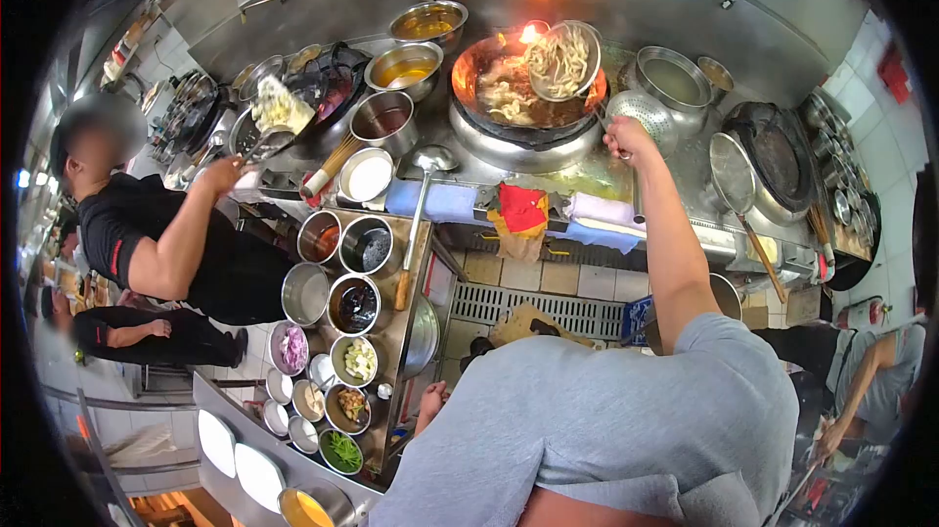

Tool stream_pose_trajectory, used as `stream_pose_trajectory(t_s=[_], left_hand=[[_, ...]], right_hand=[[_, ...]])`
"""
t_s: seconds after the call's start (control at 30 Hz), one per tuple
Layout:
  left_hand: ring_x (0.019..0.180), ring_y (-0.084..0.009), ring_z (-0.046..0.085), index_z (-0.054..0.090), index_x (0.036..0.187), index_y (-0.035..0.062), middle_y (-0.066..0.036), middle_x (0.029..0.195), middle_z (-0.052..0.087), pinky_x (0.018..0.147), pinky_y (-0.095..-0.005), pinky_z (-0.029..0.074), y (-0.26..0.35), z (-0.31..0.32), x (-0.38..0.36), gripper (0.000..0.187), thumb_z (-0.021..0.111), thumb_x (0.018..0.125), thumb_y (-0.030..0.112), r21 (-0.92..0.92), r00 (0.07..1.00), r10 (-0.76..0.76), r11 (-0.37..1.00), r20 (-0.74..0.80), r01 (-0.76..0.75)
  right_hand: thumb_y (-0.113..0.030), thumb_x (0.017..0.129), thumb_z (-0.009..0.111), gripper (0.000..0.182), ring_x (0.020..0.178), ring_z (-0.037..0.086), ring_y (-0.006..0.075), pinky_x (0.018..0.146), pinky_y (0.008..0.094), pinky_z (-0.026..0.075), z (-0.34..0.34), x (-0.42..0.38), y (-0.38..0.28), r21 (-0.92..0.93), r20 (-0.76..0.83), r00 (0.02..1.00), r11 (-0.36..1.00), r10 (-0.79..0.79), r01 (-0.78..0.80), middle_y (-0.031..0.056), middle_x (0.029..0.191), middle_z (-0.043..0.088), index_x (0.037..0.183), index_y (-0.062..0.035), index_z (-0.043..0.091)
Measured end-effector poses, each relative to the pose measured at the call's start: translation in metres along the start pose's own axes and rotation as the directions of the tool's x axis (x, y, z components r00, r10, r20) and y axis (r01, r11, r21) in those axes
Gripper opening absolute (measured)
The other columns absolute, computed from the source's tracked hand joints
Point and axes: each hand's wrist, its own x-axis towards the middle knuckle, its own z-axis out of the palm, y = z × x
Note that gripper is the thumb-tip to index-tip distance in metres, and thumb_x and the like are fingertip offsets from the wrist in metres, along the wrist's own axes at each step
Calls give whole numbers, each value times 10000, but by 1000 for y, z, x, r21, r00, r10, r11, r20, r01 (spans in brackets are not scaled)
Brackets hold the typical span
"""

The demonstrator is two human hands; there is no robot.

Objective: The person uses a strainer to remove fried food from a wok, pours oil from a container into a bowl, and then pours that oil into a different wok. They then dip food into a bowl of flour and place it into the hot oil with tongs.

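Observation:
My right hand [629, 138] is closed round the handle of a strainer [565, 61], which is raised over the right side of a wok [472, 65]. Pale strips of food lie in the strainer, and more of them [511, 96] are in the wok, where the inner wall glows orange. A small flame shows at the wok's back edge. Low beside my grey shirt is my left hand [433, 398], its fingers curled; whether it holds anything is hidden.
A ladle [423, 224] lies across the seasoning table's edge, beside several metal pots. A perforated skimmer [641, 119] and a wooden-handled strainer [732, 173] rest on the right. At the left a co-worker [166, 224] tosses food over another wok.

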Motion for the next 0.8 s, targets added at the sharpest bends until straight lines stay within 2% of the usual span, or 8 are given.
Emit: stream_pose_trajectory(t_s=[0.07, 0.1, 0.17, 0.27, 0.3, 0.37, 0.5, 0.8], left_hand=[[583, -124, 479, 556, 911, 50, -35, 661, 551, 545, -270, 378, -4, 1, 11, 276, 521, 829, 311, 38, 1000, -23, 999, -11, 23], [572, -118, 472, 554, 884, 60, -27, 648, 544, 530, -266, 370, -22, -5, 34, 260, 520, 830, 312, 92, 999, 9, 996, 36, -13], [560, -112, 465, 552, 858, 71, -19, 636, 537, 516, -263, 362, -31, -6, 33, 247, 518, 832, 314, 146, 996, 25, 989, 87, -38], [501, -95, 402, 541, 820, 93, -3, 597, 511, 463, -241, 320, 15, 3, 1, 238, 513, 833, 329, 51, 998, -45, 998, 45, 43], [501, -95, 402, 541, 820, 93, -3, 597, 511, 463, -241, 320, 17, 3, -1, 238, 513, 833, 329, 49, 998, -48, 998, 43, 46], [503, -101, 399, 545, 821, 90, -7, 609, 516, 463, -250, 322, 15, 0, 3, 259, 512, 829, 347, -102, 997, -24, 994, 79, 32], [527, -105, 427, 548, 807, 89, -16, 616, 521, 474, -267, 339, 22, -3, -4, 274, 513, 824, 361, -102, 998, 0, 995, 59, 6], [546, -116, 446, 553, 821, 74, -22, 630, 530, 499, -280, 354, -29, -20, 25, 286, 513, 825, 357, 146, 991, -36, 989, 131, 17]], right_hand=[[-22, 784, 403, 372, 366, 396, 98, 301, 259, 305, 2, -1, -10, -244, -52, 990, 963, -133, 117, 71, 620, 501, 1154, -50, 385], [-22, 784, 403, 372, 366, 396, 98, 301, 259, 305, 2, 9, -11, -245, -60, 990, 963, -126, 108, 71, 620, 501, 1154, -50, 385], [-18, 773, 375, 360, 363, 404, 119, 303, 271, 304, 3, 35, -9, -534, -31, 970, 825, -240, 187, 79, 623, 507, 1128, -43, 429], [-23, 780, 356, 304, 373, 410, 133, 307, 274, 302, 11, 57, -15, -622, -28, 976, 768, -217, 153, 78, 619, 504, 1063, -35, 466], [-23, 780, 356, 304, 373, 410, 133, 307, 274, 302, 16, 50, -17, -623, -25, 977, 767, -214, 152, 78, 619, 504, 1063, -35, 466], [-17, 779, 354, 236, 386, 411, 129, 315, 271, 308, 28, 28, -27, -373, -86, 977, 915, -195, 150, 75, 620, 504, 980, -28, 478], [-22, 787, 373, 191, 393, 400, 109, 322, 251, 318, 35, 22, -34, -264, -50, 993, 960, -111, 94, 87, 647, 523, 941, -56, 480], [25, 768, 393, 137, 367, 405, 114, 313, 260, 317, 50, -27, 14, -98, -144, 980, 988, -136, 123, 123, 701, 550, 896, 14, 440]])
